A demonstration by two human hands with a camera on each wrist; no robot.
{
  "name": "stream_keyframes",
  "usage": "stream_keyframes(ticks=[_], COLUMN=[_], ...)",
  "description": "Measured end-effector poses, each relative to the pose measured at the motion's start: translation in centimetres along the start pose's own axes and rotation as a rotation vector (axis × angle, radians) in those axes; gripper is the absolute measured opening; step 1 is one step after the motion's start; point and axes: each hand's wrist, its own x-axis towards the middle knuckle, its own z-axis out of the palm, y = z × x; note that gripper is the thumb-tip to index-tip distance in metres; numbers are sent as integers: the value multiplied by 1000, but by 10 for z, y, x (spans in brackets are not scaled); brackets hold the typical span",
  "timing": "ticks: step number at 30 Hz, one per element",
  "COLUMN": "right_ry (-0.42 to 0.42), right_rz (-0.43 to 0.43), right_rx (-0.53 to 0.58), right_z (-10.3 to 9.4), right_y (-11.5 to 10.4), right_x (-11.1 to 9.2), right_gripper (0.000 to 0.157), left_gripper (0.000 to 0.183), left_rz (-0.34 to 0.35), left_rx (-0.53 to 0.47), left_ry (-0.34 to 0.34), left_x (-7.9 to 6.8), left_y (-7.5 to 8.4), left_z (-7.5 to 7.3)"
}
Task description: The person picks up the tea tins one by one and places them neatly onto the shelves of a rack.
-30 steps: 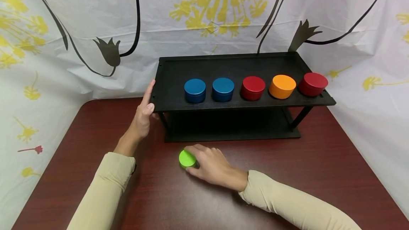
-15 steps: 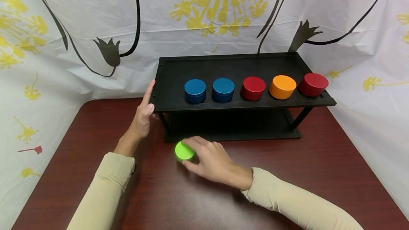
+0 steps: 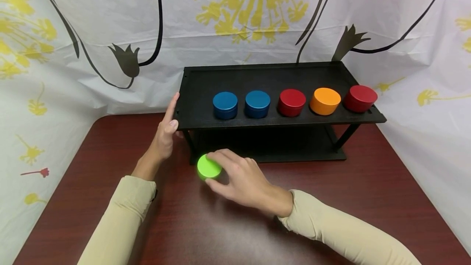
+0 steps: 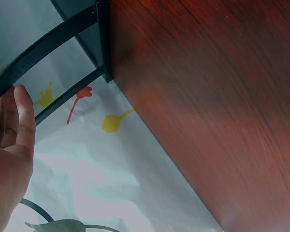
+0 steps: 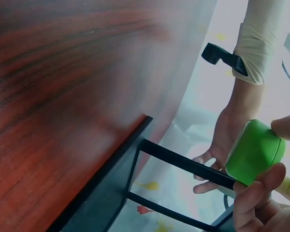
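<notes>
My right hand (image 3: 244,181) pinches a bright green round tin (image 3: 207,167) between thumb and fingers, just in front of the black shelf's lower board. In the right wrist view the side of the green tin (image 5: 253,152) shows between thumb and fingertips. At the left end of the black two-level shelf (image 3: 213,79), my left hand (image 3: 164,136) touches the edge of the upper board. Its fingers look straight in the left wrist view, where the hand (image 4: 12,145) lies against the black frame.
On the shelf's upper board, along the front, stand two blue tins (image 3: 225,105), (image 3: 257,104), a red tin (image 3: 292,102), an orange tin (image 3: 325,101) and another red tin (image 3: 360,98). The shelf stands on a dark red-brown table (image 3: 176,224), with a patterned white sheet (image 3: 92,7) behind.
My right hand has lifted the green tin from the table and carried it up and slightly left, toward the shelf. The left hand and the tins on the shelf keep their places.
</notes>
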Motion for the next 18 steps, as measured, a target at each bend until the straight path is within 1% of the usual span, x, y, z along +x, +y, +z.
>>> stream_keyframes(ticks=[6,10,14,18], right_ry=[32,85,142,164], right_rz=[-37,-76,-94,-105], right_rx=[28,20,1,-1], right_z=[-6,-11,-17,-21], right_y=[-5,-9,-12,-15], right_x=[7,14,21,29], right_gripper=[47,47,48,47], left_gripper=[71,71,72,72], left_rz=[-5,0,4,8], left_rx=[-2,-2,0,5], left_ry=[1,-3,-3,-2], left_x=[-1,0,0,0], left_y=[-1,-1,-1,-1], left_z=[0,0,-1,-1])
